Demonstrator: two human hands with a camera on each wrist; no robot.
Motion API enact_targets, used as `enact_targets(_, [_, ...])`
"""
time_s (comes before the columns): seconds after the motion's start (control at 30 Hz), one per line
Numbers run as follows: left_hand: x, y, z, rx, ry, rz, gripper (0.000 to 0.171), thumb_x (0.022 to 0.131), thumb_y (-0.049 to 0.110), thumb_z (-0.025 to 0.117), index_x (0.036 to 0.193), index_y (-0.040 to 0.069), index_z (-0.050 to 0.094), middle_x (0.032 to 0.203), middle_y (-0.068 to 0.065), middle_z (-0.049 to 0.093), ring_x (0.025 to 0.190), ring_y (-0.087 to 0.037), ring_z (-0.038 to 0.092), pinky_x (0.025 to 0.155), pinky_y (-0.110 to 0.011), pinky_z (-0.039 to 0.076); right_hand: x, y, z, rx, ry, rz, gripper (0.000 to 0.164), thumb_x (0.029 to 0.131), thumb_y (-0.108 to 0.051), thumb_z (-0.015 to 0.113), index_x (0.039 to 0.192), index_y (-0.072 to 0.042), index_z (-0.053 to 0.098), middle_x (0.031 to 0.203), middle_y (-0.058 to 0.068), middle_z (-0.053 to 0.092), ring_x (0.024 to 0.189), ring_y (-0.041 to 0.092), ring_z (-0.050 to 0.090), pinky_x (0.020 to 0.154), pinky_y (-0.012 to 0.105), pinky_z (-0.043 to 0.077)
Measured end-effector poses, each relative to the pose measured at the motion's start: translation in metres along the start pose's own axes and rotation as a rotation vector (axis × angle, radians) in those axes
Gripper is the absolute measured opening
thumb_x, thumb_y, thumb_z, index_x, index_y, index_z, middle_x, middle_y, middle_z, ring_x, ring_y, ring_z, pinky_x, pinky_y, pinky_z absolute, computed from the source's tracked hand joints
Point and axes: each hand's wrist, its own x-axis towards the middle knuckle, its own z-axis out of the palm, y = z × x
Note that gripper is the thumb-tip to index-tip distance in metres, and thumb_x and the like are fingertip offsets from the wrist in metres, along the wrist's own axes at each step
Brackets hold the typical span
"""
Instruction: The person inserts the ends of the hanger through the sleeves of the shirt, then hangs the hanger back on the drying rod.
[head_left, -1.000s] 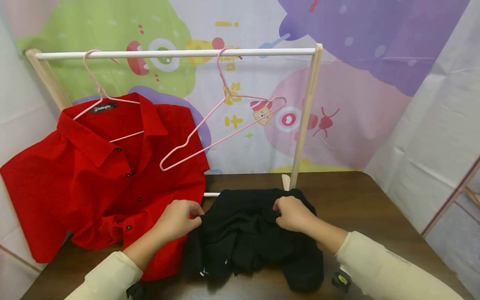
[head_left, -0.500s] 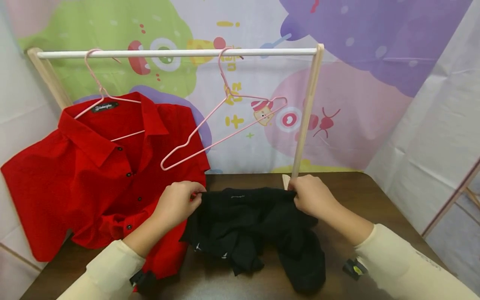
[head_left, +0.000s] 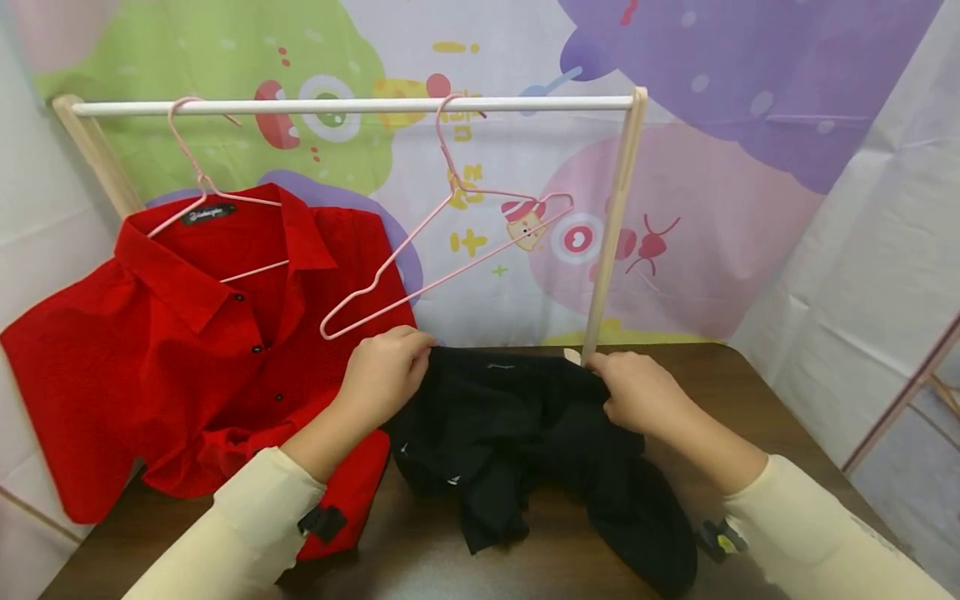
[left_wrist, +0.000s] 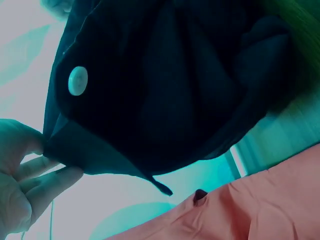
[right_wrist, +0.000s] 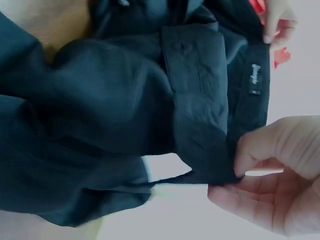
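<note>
A black garment (head_left: 510,417) with a small label along its upper edge hangs bunched between my two hands, its lower part near the tabletop. My left hand (head_left: 381,375) pinches its upper left corner. At the upper right corner, my right hand (head_left: 641,396) pinches the same edge between thumb and fingers. A white button (left_wrist: 78,81) shows on the cloth in the left wrist view. The label (right_wrist: 255,79) is inside the band in the right wrist view. Whether the garment is a shirt or trousers, I cannot tell.
A rack with a white rail (head_left: 345,107) stands behind on the brown table (head_left: 720,433). A red shirt (head_left: 202,358) hangs at left on a pink hanger (head_left: 197,167). Another pink hanger (head_left: 408,242), bare, hangs above the black garment.
Both hands have raised and stretched the garment's upper edge, bringing its label into view. The left hand moved up and to the right; the right hand moved right and slightly up.
</note>
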Motion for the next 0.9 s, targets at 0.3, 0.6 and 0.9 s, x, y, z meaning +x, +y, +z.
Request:
enact_targets(0.3, [0.015,0.001,0.020,0.010,-0.048,-0.005,0.015,0.081,0.006,0.075,0.096,0.006,0.075,0.089,-0.011,0.072,0.073,-0.026,0.067,0.066,-0.040,0.057,0.017,0.013,0.022,0.279,-0.062,0.038,0.058,0.079,-0.009,0.075,0.131,0.002,0.054,0.109,0.020,0.066,0.095,0.033,0.065,0.083,0.050,0.052])
enact_targets(0.6, [0.021,-0.007,0.028,0.005,-0.106,-0.022,0.016,0.083,0.006,0.073,0.098,0.006,0.075,0.093,-0.012,0.072,0.078,-0.027,0.068,0.071,-0.041,0.057,0.027,0.017,0.022,0.518,-0.091,0.122,0.035,0.089,-0.001,0.063,0.123,0.005,0.061,0.112,0.024,0.064,0.073,0.025,0.063,0.062,0.039,0.055])
enact_targets(0.9, [0.022,-0.020,0.042,-0.103,-0.205,-0.071,0.015,0.086,0.005,0.071,0.101,0.006,0.075,0.097,-0.010,0.073,0.085,-0.025,0.069,0.081,-0.040,0.055,0.028,0.028,0.003,0.804,-0.257,0.174,0.042,0.089,-0.006,0.062,0.127,0.011,0.055,0.119,0.027,0.060,0.090,0.027,0.062,0.061,0.041,0.058])
